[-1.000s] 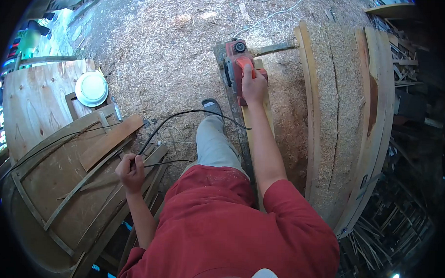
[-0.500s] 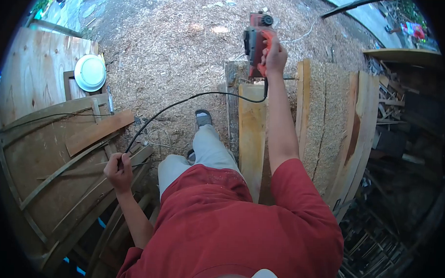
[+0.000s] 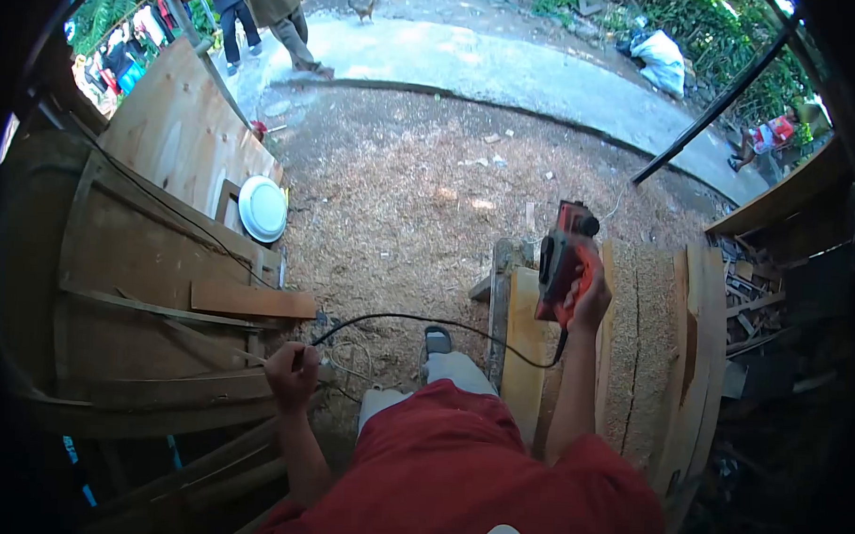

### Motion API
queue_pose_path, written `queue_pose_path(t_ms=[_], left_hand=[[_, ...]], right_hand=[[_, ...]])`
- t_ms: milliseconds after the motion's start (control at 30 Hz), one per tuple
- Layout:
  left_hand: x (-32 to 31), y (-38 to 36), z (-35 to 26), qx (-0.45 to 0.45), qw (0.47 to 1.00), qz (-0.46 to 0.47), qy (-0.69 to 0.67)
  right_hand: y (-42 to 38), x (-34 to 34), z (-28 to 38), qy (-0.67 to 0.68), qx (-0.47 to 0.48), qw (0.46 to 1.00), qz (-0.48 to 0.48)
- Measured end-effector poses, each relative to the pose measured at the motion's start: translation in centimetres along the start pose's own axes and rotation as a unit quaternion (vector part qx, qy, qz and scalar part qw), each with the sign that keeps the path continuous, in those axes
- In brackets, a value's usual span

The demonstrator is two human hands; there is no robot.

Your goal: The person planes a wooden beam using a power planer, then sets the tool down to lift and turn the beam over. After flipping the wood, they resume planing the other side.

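My right hand [image 3: 590, 299] is wrapped round the handle of a red and black electric planer [image 3: 562, 258]. The planer is over the far part of a pale yellow wooden board [image 3: 525, 336]. From the rear of the tool a black power cord [image 3: 426, 317] loops across to the left. My left hand [image 3: 293, 373] is closed on that cord, out to the side near some wooden frames. My forearms are bare below red sleeves.
More planks [image 3: 693, 361] lie to the right of the board. Wood shavings [image 3: 392, 190] cover the ground. At left are a white basin [image 3: 263, 209], a plywood sheet [image 3: 192, 132] and a brown plank [image 3: 252, 299]. People [image 3: 285, 27] stand on the concrete path [image 3: 407, 54] beyond; a dark pole [image 3: 711, 112] slants at right.
The view has tipped up, bringing the path and the people into sight. My right hand has drawn the planer closer to my body. My left hand still grips the cord.
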State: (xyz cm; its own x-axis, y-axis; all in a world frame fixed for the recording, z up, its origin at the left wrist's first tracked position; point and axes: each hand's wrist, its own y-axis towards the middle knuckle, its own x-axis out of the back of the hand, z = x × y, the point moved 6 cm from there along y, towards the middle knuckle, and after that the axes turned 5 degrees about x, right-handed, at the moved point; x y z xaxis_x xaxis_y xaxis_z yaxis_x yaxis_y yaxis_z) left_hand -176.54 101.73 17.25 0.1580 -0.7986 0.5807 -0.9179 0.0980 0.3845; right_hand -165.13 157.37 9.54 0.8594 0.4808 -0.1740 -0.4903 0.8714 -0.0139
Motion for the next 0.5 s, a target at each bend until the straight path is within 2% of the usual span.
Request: queue_pose_path(t_ms=[167, 333, 500], left_hand=[[6.3, -7.3, 1.2, -0.054, 0.998, 0.016, -0.032], [13.9, -15.3, 0.1, -0.097, 0.991, 0.023, -0.086], [20.5, -22.7, 0.3, -0.103, 0.989, 0.030, -0.100]], right_hand=[[-15.0, 5.1, 1.9, -0.008, -0.038, 0.999, -0.019], [-29.7, 9.5, 4.9, 0.010, -0.026, 0.999, -0.019], [-41.7, 15.0, 8.2, 0.038, -0.030, 0.998, -0.032]])
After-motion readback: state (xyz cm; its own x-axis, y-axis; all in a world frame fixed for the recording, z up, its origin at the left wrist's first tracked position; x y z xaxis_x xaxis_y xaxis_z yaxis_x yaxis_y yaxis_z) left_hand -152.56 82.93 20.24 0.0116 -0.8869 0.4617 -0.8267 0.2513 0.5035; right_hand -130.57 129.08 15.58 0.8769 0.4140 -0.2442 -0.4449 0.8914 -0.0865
